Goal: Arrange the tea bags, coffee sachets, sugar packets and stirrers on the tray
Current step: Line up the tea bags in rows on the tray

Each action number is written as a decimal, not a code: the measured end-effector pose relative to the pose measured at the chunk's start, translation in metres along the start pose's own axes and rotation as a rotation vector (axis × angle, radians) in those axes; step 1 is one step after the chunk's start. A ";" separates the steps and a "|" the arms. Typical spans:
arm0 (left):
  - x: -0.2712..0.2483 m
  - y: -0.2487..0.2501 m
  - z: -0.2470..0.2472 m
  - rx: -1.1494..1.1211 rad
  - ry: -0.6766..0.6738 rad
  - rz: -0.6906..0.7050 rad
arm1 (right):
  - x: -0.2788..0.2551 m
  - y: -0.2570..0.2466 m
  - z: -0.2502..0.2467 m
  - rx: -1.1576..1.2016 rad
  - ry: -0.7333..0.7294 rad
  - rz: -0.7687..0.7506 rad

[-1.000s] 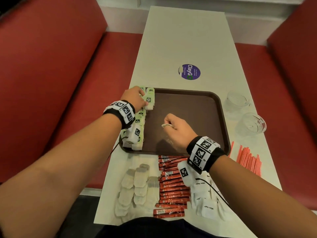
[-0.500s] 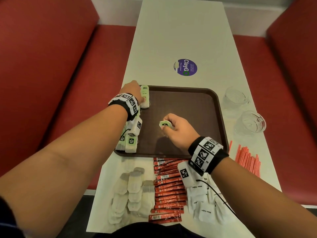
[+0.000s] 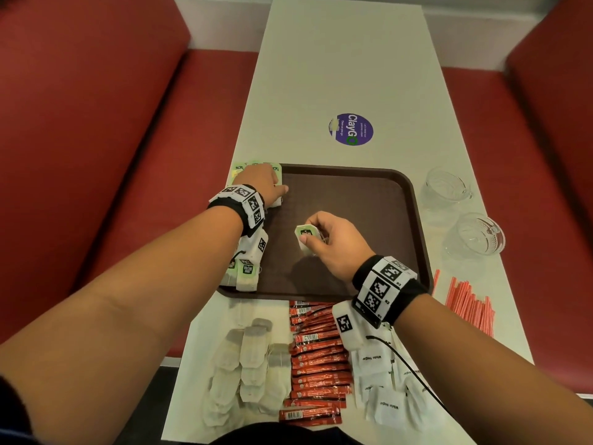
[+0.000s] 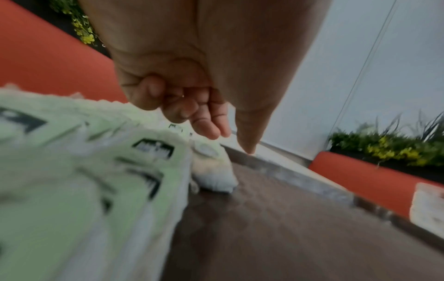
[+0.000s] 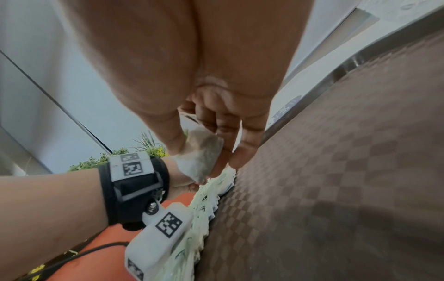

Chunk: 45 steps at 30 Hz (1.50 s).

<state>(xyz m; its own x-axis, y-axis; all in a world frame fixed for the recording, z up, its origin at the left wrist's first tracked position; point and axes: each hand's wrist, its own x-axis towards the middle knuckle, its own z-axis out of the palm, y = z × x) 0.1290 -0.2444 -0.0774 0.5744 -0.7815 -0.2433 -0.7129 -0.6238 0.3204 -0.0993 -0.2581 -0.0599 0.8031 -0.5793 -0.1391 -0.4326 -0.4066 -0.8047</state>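
Red bench seats flank a long white table that carries a dark brown rectangular plastic tray.

**Task item.** A single white paper tea bag with a green tag is held above the tray floor, left of centre. Its long axis runs roughly near-to-far along the tray, tag end away from the person.

**Right hand.** The right hand has its grip closed on this tea bag, thumb against curled fingers. The right wrist view confirms the pinch on the bag's body.

**Left hand.** The left hand rests on the row of green-tagged tea bags lined along the tray's left edge. Its fingers are loosely curled, and no bag appears to be gripped.

**Governing relation.** The row lies to the left of the held bag, with bare tray floor between. The likely next move carries the bag leftward to join the row, long axis kept in line with its neighbours. The right hand already holds the item; the left hand is nearer the row.

**Remaining stock.** On the table near the person lie plain white tea bags, red coffee sachets and white sugar packets; red stirrers lie to the right of the tray. Two clear glass cups stand beyond the stirrers.
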 end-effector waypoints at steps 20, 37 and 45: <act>-0.086 -0.010 -0.021 -0.512 -0.128 0.420 | 0.012 -0.002 0.005 0.196 0.134 0.055; -0.012 -0.017 -0.016 -0.087 -0.054 0.038 | -0.024 -0.001 0.016 -0.182 -0.324 -0.098; 0.005 -0.004 0.000 0.055 0.037 -0.046 | -0.044 -0.005 0.029 -0.332 -0.488 -0.197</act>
<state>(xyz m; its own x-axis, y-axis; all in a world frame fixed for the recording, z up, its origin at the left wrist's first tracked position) 0.1349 -0.2454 -0.0800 0.6210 -0.7518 -0.2218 -0.7060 -0.6594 0.2585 -0.1203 -0.2103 -0.0662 0.9414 -0.1132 -0.3176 -0.2988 -0.7164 -0.6305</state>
